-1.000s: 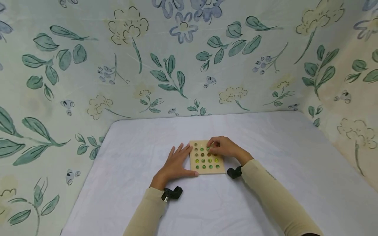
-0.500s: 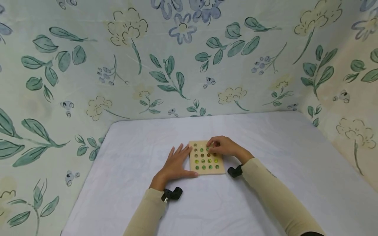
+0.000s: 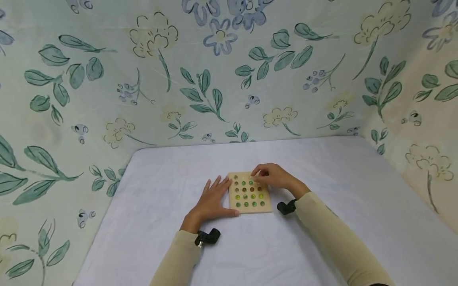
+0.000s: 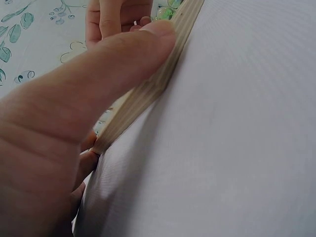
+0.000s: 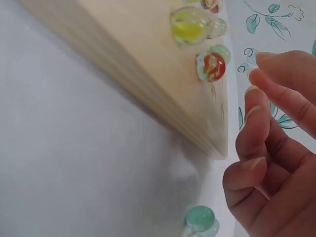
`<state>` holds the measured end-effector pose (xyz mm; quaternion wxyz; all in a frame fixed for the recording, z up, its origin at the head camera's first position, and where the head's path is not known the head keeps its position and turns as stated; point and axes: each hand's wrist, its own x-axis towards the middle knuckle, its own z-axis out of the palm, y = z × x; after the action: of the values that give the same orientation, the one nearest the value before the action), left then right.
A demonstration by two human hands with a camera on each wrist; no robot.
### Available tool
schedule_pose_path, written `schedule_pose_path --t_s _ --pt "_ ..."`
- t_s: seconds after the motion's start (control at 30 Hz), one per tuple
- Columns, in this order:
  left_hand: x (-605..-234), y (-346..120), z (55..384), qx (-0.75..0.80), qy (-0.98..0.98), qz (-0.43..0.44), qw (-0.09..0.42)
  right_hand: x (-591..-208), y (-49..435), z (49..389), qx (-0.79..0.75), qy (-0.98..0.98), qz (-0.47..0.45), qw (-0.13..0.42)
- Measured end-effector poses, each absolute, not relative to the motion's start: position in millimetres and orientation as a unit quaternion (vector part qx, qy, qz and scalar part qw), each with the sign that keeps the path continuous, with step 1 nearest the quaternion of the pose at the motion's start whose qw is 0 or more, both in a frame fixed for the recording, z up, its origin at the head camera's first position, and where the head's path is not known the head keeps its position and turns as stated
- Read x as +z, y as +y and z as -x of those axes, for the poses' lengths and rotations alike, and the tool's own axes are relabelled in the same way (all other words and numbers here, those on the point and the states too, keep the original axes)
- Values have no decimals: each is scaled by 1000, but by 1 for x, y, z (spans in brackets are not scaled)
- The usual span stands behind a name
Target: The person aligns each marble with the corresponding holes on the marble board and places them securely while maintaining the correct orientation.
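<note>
A square pale wooden board (image 3: 249, 200) lies on the white cloth, bearing rows of glass marbles, green, yellow and brownish. My left hand (image 3: 211, 200) braces its left side with fingers spread; the thumb (image 4: 143, 52) rests along the near edge. Over the upper right part of the board is my right hand (image 3: 274, 176), fingers bent, thumb and forefinger tips apart with nothing between them in the right wrist view. Just left of those fingertips sits a green marble (image 3: 251, 183). A red-swirled marble (image 5: 215, 66) stands near the board's right edge. The right hand hides the board's upper right corner.
Teal marbles (image 5: 200, 218) lie on the cloth beyond the board's right side, hidden by my right hand in the head view. The white table (image 3: 171, 171) meets floral curtains (image 3: 229, 99) at the back and sides. A black camera (image 3: 286, 207) sits on the right wrist.
My right hand's fingertips have lifted slightly off the green marble, which now shows more fully on the board. The left hand keeps its place on the board.
</note>
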<state>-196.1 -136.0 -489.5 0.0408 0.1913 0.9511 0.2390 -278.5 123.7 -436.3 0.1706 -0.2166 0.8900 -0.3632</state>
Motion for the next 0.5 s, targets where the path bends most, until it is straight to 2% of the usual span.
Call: schedule_pose_path --t_s 0.5 --pt "-487 -134 194 241 951 -188 47 -430 136 277 -354 896 225 144"
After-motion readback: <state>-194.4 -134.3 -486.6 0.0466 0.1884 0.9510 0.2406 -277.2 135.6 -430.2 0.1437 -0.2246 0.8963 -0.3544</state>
